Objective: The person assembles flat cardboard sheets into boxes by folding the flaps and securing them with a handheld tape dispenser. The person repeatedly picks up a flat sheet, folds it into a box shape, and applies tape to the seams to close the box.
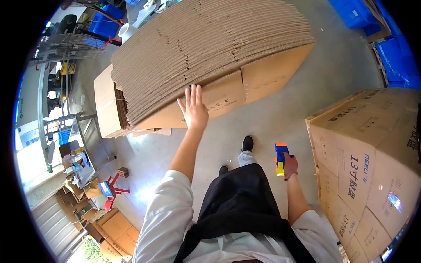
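Note:
My left hand (195, 113) is bare, its fingers stretched out flat against the near face of a large stack of folded cardboard boxes (210, 52), close to the top edge. The sheets stand on edge, pressed side by side. My right hand (290, 165) wears a red and dark glove and hangs low at my right side. It is closed around a blue, orange and yellow tape dispenser (280, 158), held away from the cardboard. The fingers on the dispenser are partly hidden.
Stacked brown cartons (351, 149) stand close on my right. Blue bins (355, 15) are at the far right. Another bundle of flat cardboard (107, 101) lies left of the stack. A red stand (115, 186) and more boxes (116, 230) are at the lower left; a large fan (70, 46) is upper left.

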`<action>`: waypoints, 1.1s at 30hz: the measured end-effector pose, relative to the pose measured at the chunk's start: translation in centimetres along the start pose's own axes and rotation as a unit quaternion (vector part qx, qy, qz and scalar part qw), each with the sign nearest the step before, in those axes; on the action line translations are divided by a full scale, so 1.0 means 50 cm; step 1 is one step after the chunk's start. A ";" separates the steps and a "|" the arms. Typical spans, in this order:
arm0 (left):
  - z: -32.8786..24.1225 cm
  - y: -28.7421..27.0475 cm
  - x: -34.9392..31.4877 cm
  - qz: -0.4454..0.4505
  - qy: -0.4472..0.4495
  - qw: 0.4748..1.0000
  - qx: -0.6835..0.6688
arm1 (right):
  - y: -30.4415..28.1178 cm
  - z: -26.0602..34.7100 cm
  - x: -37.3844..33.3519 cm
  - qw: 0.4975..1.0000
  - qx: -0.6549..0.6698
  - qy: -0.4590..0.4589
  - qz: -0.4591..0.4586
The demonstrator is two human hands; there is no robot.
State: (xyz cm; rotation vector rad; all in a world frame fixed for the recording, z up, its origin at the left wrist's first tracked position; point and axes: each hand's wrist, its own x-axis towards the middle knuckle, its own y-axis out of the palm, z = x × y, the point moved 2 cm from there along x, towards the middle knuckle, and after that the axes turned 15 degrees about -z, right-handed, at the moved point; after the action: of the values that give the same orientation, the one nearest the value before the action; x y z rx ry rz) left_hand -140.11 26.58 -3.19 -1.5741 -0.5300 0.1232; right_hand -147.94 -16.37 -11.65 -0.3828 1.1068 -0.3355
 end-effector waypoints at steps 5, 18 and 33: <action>-0.009 -0.046 -0.042 0.110 -0.022 0.992 -0.057 | 0.044 0.134 -0.046 0.960 -0.210 -0.181 -0.031; 0.069 -0.132 -0.345 0.220 0.138 0.946 -0.195 | 0.099 0.112 -0.167 0.924 0.331 -0.141 -0.127; 0.135 -0.137 -0.326 0.041 0.293 0.908 -0.295 | -0.170 -0.640 -0.600 0.876 -0.243 -0.195 -0.368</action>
State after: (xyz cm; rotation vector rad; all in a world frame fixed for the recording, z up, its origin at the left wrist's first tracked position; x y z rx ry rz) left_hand -158.93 26.09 -1.08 -2.1048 -0.0101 -0.4839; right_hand -189.94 -14.74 3.51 -1.2800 0.5925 -0.6164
